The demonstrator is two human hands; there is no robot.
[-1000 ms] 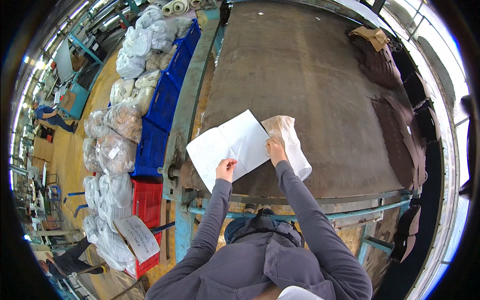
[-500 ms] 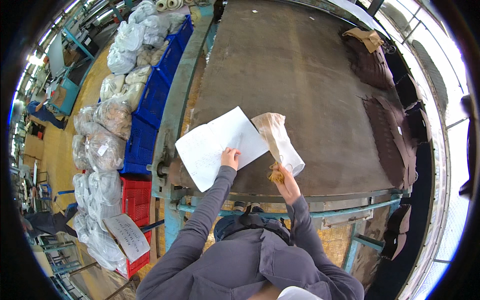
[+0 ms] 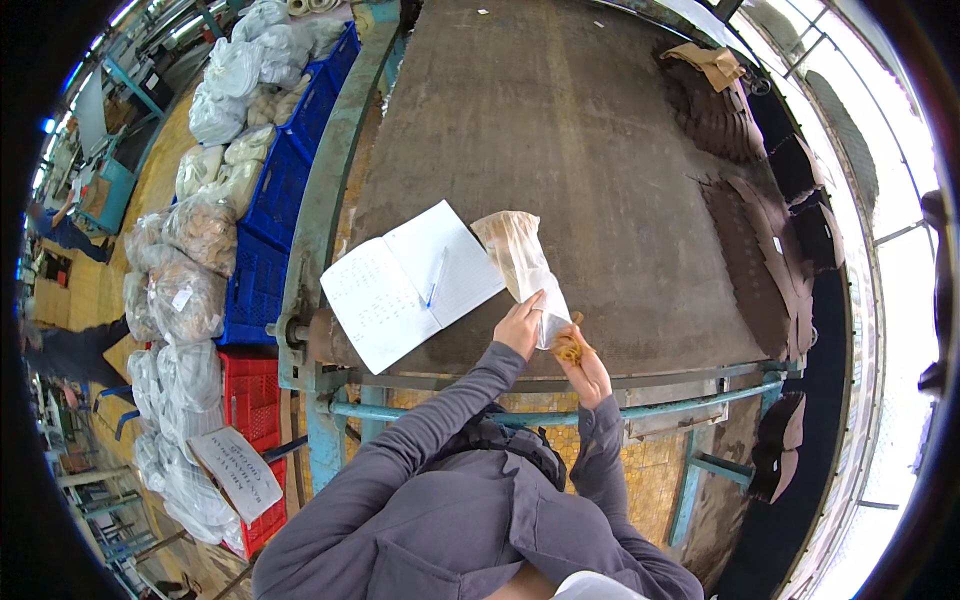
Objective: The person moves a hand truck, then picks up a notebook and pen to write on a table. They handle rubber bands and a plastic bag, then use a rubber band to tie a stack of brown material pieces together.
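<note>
A clear plastic bag [image 3: 548, 290] with something brownish in its far end lies on the dark table, touching the right edge of an open notebook [image 3: 375, 300]. My left hand [image 3: 520, 325] is closed on the bag's near left side. At the bag's near end, my right hand [image 3: 590, 378] is closed around a bunch of yellowish rubber bands [image 3: 567, 350]. Whether its fingers also pinch the bag is hard to make out. A blue and white pen [image 3: 437, 280] rests on the notebook's right page; handwriting covers part of the left page.
Stacks of dark brown cut pieces [image 3: 755, 260] line the table's right side, with brown paper [image 3: 708, 66] on the far stack. At the left, blue crates [image 3: 262, 280] and a red crate [image 3: 250, 390] hold bagged goods. A teal rail [image 3: 660, 425] runs along the table's near edge.
My left hand has left the notebook and moved right onto the plastic bag. The pen now shows uncovered on the page. My right hand keeps the rubber bands.
</note>
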